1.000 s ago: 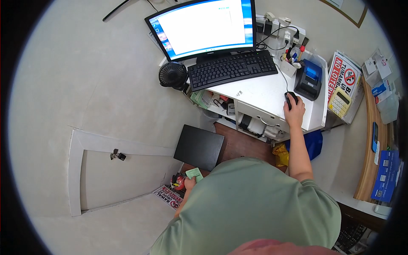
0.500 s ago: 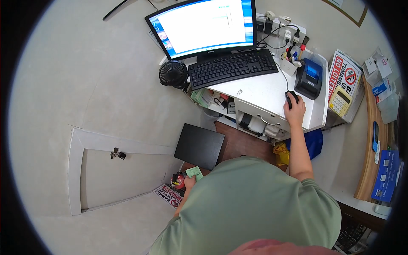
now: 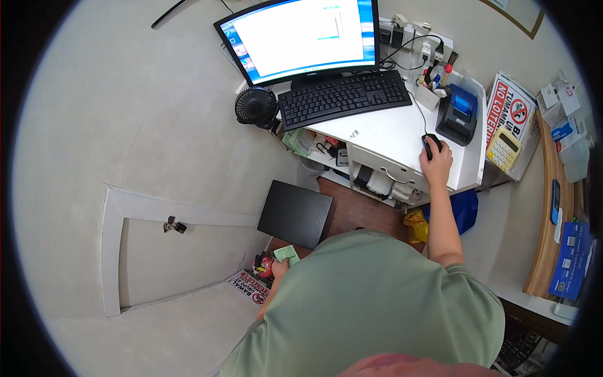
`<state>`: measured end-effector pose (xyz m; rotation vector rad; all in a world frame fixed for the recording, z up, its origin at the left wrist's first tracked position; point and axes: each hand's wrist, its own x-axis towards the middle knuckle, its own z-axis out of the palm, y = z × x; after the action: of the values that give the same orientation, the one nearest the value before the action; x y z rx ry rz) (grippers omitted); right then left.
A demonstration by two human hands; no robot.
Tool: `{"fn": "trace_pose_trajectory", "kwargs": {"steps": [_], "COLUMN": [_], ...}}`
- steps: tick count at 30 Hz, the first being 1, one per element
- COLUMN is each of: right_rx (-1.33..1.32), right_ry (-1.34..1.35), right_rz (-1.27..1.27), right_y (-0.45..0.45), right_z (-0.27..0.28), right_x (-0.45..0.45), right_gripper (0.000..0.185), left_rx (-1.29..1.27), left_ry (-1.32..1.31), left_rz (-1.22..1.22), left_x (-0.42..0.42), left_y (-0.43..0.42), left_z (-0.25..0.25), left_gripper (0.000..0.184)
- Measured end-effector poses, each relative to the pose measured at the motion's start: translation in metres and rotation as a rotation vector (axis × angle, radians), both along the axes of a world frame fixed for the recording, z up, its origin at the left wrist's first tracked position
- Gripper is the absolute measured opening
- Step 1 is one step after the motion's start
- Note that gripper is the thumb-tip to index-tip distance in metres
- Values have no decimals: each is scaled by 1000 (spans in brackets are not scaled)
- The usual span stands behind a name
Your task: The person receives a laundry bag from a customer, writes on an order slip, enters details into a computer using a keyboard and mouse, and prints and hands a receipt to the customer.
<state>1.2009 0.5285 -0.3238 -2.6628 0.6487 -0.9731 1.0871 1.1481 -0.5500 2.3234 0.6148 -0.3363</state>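
Note:
My right hand is closed over a black mouse on the white desk. At the lower left, my left hand grips a green paper slip, partly hidden by my body. A black keyboard lies in front of a lit monitor, whose screen is mostly white. Right of the keyboard are a white pen holder and a black and blue device.
A small black fan is left of the keyboard. A black box-like surface stands below the desk. A yellow calculator and a sign are at the right, near a wooden ledge.
More faint lines and a small highlighted patch show on the monitor's white window. Both hands stay in about the same places; the view has shifted very slightly.

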Motion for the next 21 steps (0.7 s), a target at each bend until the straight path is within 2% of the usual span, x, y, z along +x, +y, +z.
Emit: {"fn": "trace_pose_trajectory", "kwargs": {"steps": [12, 15, 21], "right_rx": [0, -3, -5], "right_ry": [-9, -16, -19], "right_rz": [19, 21, 16], "right_y": [-1, -1, 0], "right_z": [-1, 0, 2], "right_x": [-2, -1, -1], "right_gripper": [45, 44, 43], "left_rx": [13, -97, -33], "left_ry": [5, -45, 1], "left_rz": [-29, -9, 8], "left_x": [3, 2, 2], "left_y": [-3, -3, -5], "left_z": [4, 0, -1], "left_gripper": [32, 33, 34]}}
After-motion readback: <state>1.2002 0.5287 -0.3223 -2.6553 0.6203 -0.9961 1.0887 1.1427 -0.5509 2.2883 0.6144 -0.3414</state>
